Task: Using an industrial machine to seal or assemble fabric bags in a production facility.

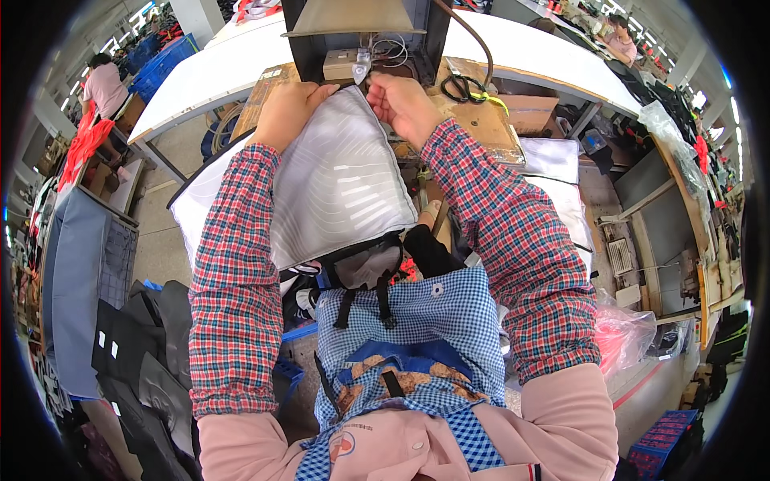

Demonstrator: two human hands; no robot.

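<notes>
I hold a flat grey-white striped fabric panel (341, 180) with black trim up in front of me. My left hand (287, 108) grips its upper left corner. My right hand (403, 103) pinches its upper right corner, just under a small white nozzle (361, 66) on a dark machine (365, 36). The panel's lower edge, with black straps (365, 284), hangs over my checked apron (417, 321).
Black scissors (461, 86) lie on a cardboard-covered bench (481, 120) right of the machine. More grey-white panels (553, 160) are stacked at right. Dark fabric pieces (136, 353) pile at lower left, a pink plastic bag (622, 337) at lower right. Other workers sit far left and top right.
</notes>
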